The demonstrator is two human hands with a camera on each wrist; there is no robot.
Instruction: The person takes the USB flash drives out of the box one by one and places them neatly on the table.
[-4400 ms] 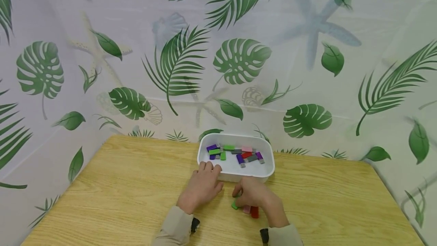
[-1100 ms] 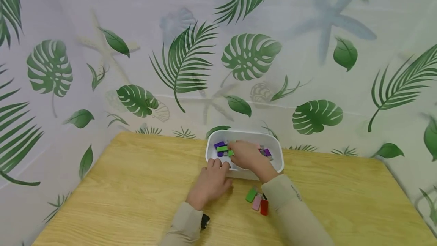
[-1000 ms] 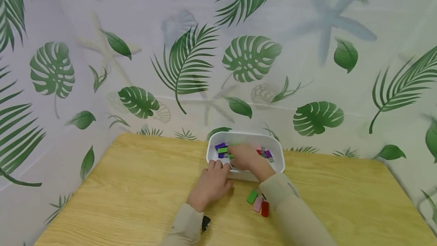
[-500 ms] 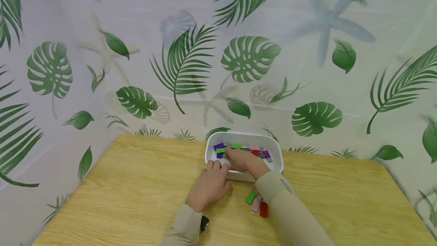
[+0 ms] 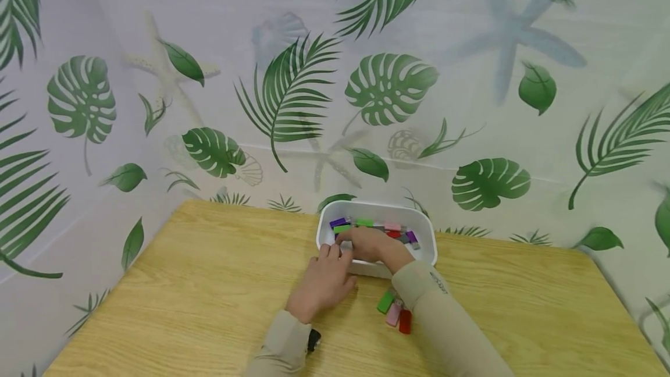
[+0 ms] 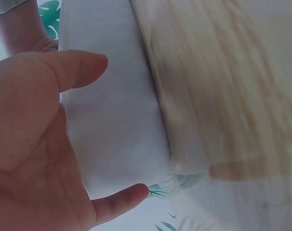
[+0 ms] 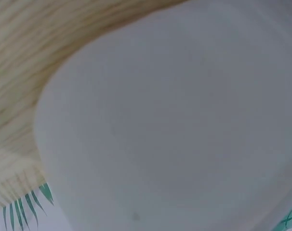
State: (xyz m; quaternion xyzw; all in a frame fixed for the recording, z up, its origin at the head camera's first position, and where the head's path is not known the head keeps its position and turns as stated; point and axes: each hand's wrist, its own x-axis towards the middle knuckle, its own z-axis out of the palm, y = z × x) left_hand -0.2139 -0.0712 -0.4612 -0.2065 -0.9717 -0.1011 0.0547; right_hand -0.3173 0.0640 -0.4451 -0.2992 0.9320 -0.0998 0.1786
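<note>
A white plastic box (image 5: 373, 269) stands on the table, with several USB flash drives in it; purple (image 5: 339, 223), green (image 5: 364, 223), pink (image 5: 392, 227) and red ones show. My left hand (image 5: 323, 278) holds the box's near left rim, fingers hooked over it. The left wrist view has its thumb on the outer wall (image 6: 112, 125). Down inside the box's left part is my right hand (image 5: 369, 244), index finger bent near the left hand's fingertips. I cannot tell whether it pinches a drive. The right wrist view is filled by the box's wall (image 7: 170, 125).
On the wooden table (image 5: 220, 284) in front of the box lie a green drive (image 5: 385, 301), a pink drive (image 5: 394, 314) and a red drive (image 5: 405, 322), side by side next to my right sleeve (image 5: 445, 313). A leaf-print cloth (image 5: 293, 103) hangs behind the table.
My right hand has left the drives on the table, reached into the box and shifted left toward its near left corner. The left hand keeps to the rim.
</note>
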